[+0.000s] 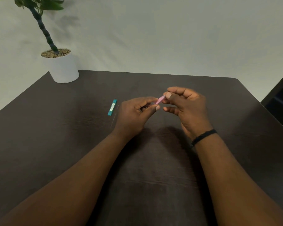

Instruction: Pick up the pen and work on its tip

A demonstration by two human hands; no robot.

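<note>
Both hands meet above the middle of a dark wooden table (72, 144). Between them is a small pink stick-like object (160, 100), mostly hidden by fingers. My left hand (134, 115) grips its lower left end with curled fingers and thumb. My right hand (186, 108) pinches its upper right end between thumb and forefinger; a black band sits on that wrist. A slim teal case (112, 107) with a pale label lies flat on the table just left of my left hand, apart from it.
A white pot (64, 69) with pebbles and a green plant stands at the table's back left corner. A pale wall runs behind the table. A dark piece of furniture (281, 101) shows at the right edge.
</note>
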